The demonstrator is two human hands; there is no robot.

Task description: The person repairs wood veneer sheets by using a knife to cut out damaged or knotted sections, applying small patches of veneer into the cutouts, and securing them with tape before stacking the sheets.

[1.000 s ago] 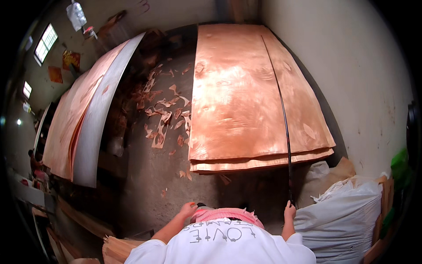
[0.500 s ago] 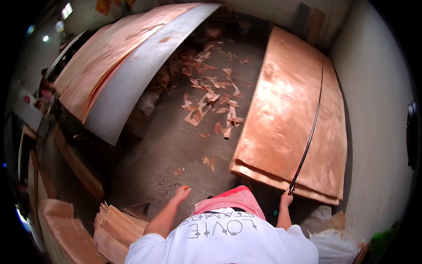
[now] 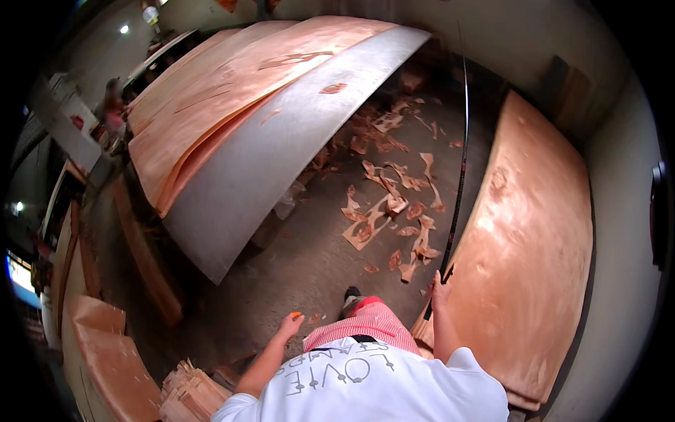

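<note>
A long, thin black rod (image 3: 461, 169) is gripped in my right hand (image 3: 441, 290), near its thick lower end. It points up and away, over the floor beside the left edge of a stack of wood veneer sheets (image 3: 534, 260). My left hand (image 3: 290, 328) is held low in front of me, closed around a small orange thing (image 3: 297, 314). Only the tip of that thing shows, so its kind is unclear. Torn veneer scraps (image 3: 383, 214) lie on the floor ahead of both hands.
To the left, large veneer sheets (image 3: 232, 98) lie beside a grey flat sheet (image 3: 281, 155) with a jutting corner. A wooden board (image 3: 144, 246) and bundled veneer strips (image 3: 193, 394) are at lower left. A person (image 3: 114, 109) is at far left. A wall (image 3: 626, 211) bounds the right.
My right hand has swung the rod leftward, from over the veneer stack to over the floor. My view has turned, and the stack now sits closer on my right. The left hand still holds the orange thing.
</note>
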